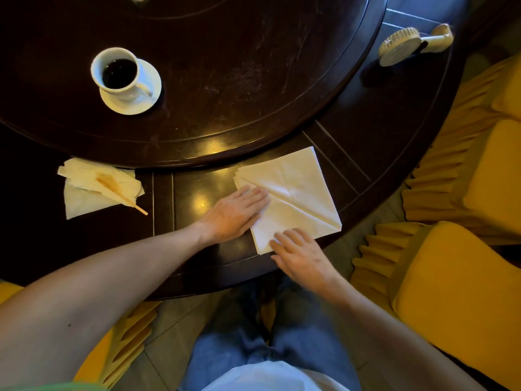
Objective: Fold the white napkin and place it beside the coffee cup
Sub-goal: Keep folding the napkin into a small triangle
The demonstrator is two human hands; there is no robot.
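Note:
The white napkin point(293, 190) lies flat on the dark table's outer ring, near the front edge, with a diagonal fold line across it. My left hand point(236, 213) presses flat on its left corner, fingers together. My right hand point(298, 252) rests with spread fingertips on its near corner. A white coffee cup point(117, 73) with black coffee stands on a white saucer point(149, 88) on the raised round centre of the table, far to the upper left of the napkin.
Crumpled napkins point(93, 187) with a wooden stirrer point(124, 197) lie at the left on the outer ring. A cream hand-held fan point(408, 45) lies at the back right. Yellow-covered chairs point(465, 277) stand at the right. The dark table point(253, 66) curves away there.

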